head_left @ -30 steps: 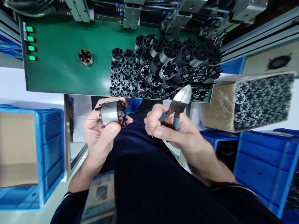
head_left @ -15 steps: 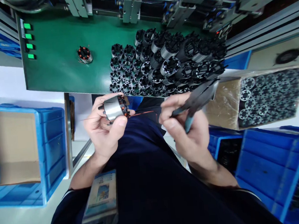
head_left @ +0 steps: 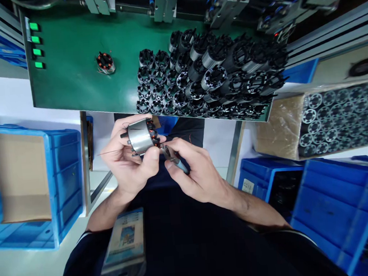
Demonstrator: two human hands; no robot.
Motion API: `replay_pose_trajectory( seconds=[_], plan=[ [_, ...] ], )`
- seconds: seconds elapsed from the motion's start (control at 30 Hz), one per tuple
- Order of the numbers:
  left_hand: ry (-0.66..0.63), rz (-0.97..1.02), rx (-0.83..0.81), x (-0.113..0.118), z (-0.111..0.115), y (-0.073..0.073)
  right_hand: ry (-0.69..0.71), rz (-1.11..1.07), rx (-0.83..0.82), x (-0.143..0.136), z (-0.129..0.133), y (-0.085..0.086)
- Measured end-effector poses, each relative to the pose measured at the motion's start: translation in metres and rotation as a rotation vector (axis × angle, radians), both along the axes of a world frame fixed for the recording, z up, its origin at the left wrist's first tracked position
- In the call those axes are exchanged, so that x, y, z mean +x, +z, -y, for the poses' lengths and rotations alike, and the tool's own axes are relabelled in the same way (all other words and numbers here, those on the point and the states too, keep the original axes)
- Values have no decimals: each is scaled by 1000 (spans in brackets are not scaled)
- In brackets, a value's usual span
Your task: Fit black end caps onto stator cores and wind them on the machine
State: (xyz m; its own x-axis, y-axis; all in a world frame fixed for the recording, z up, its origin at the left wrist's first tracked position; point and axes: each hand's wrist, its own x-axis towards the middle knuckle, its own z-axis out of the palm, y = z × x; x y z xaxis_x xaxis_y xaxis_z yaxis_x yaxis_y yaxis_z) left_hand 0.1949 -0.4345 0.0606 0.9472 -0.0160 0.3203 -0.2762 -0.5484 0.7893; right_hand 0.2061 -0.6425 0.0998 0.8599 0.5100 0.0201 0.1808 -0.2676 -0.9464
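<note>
My left hand (head_left: 130,162) is closed around a motor stator (head_left: 139,137), a silver ring with black plastic ends and copper windings on its right side. A thin copper wire trails from it to the left, past my fingers. My right hand (head_left: 198,169) grips a pair of cutting pliers (head_left: 177,159) with blue-grey handles. The jaws of the pliers are at the lower right edge of the stator, beside the windings; whether they close on a wire cannot be made out. A bit of wire shows above my right fingers.
On the green bench (head_left: 69,79) stand one wound stator (head_left: 105,62) and a stacked mass of stators (head_left: 214,77). Machine fixtures (head_left: 164,4) line the back. A blue crate (head_left: 67,178) is at left; a carton of cores (head_left: 340,118) and blue bins (head_left: 334,202) are at right.
My right hand has moved left with the pliers, from apart to right at the stator's wound end. My left hand still holds the stator in nearly the same place.
</note>
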Motion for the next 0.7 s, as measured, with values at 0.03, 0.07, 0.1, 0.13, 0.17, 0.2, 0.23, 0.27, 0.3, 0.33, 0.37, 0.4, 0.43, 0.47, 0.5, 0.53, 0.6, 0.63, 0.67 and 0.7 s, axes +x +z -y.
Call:
replay_pose_trajectory(
  seconds=[0.03,0.07,0.1,0.13,0.17,0.2,0.23,0.27,0.3,0.33,0.37,0.4,0.43,0.47,0.5,0.53,0.6,0.63,0.67,0.7],
  plan=[
    [92,19,-94,1,7,4,-2,-13,-4,0,0,1],
    [163,33,-192,1,13,8,-4,-28,-8,0,1,2],
    [200,40,-272,2,17,11,-5,-42,-10,0,1,3],
    [200,39,-317,2,20,14,-6,-55,-11,0,1,4],
    [192,29,-341,2,22,16,-6,-63,-6,0,1,3],
    [182,13,-349,2,22,16,-5,-69,-2,0,2,2],
    [186,-3,-349,1,20,15,-6,-75,0,0,2,0],
    [198,-18,-342,0,19,12,-8,-82,-4,0,1,-3],
    [213,-25,-332,-1,17,6,-12,-95,-15,-1,1,-8],
    [234,-24,-321,-3,15,-3,-17,-112,-29,-1,0,-15],
    [264,-19,-316,-5,13,-14,-16,-142,-50,-1,-1,-23],
    [307,-24,-328,-7,12,-29,-14,-184,-71,-1,-2,-34],
    [353,-51,-355,-9,11,-45,-13,-243,-92,-1,-4,-46],
    [397,-90,-393,-11,10,-63,-13,-310,-114,0,-7,-59],
    [445,-137,-439,-14,10,-81,-16,-377,-135,0,-10,-73],
    [490,-184,-483,-16,11,-99,-23,-436,-155,1,-13,-87],
    [549,-261,-537,-19,12,-127,-41,-516,-193,2,-19,-114],
    [565,-289,-555,-21,13,-136,-44,-541,-208,3,-21,-125],
    [582,-315,-579,-21,12,-143,-47,-561,-218,4,-23,-134],
    [598,-340,-606,-22,11,-145,-50,-584,-227,5,-24,-142]
  ],
)
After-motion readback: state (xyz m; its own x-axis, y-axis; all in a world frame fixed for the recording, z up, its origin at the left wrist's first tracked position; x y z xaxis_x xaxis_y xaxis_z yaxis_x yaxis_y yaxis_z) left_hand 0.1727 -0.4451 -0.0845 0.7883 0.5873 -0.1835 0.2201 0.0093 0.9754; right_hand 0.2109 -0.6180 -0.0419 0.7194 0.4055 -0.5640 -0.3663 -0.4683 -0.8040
